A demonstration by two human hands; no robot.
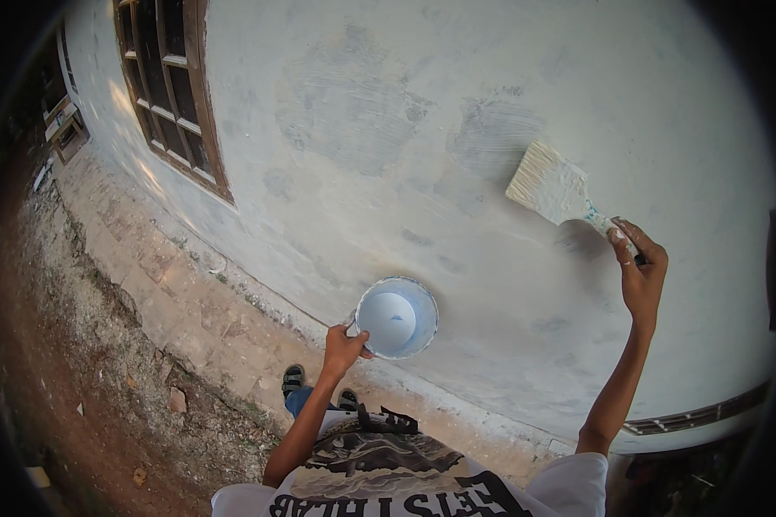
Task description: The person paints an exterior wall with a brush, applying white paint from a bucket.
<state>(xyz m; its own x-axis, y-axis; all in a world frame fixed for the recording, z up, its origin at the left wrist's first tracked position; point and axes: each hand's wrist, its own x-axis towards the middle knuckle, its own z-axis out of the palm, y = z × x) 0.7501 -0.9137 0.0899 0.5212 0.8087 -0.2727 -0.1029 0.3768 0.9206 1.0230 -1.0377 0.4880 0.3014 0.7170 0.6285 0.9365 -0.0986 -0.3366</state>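
Observation:
A wide paintbrush [553,186], its bristles and head caked in white paint, is held by the handle in my right hand [642,252]. Its bristle end points up and left, close to the wall [319,233]; whether it touches cannot be told. My left hand [345,351] grips the rim of a round bucket [418,314], thumb over the edge. Inside the bucket lies whitish paint [386,317]. Grey, streaky patches [496,133] mark the pale wall around the brush.
A wooden-framed window [177,95] is set in the wall at upper left. Along the wall's foot runs a paved ledge [181,297], with rough, stony soil [147,405] beside it. A small wooden piece of furniture [65,125] stands far left. My sandalled foot [293,379] is on the ledge.

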